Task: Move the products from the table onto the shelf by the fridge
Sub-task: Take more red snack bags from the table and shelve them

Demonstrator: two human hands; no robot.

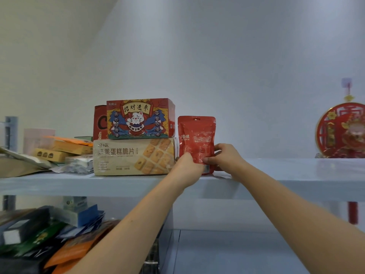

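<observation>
Head view only. I have the red pouch [197, 139] standing upright on the top board of the shelf [276, 175], with its base near the front edge. My left hand [187, 169] pinches the pouch's lower left corner, fingers curled around the edge. My right hand [225, 159] grips the lower right edge, thumb on the front and the other fingers wrapped behind. Both hands are closed on the pouch.

The pouch sits just beside the right end of the beige cake-crisp pack [122, 157]; I can't tell whether they touch. The red cat box [138, 118] is stacked on that pack, and a second red box [99, 121] stands behind it to the left. Further left, small yellow boxes [59, 151] and a silvery packet [79, 164] are piled loosely.

A round red ornament [343, 131] hangs at the far right, well apart from the pouch. The lower shelf holds mixed packets [49, 240], blurred, with an orange one [73, 252] in front.
</observation>
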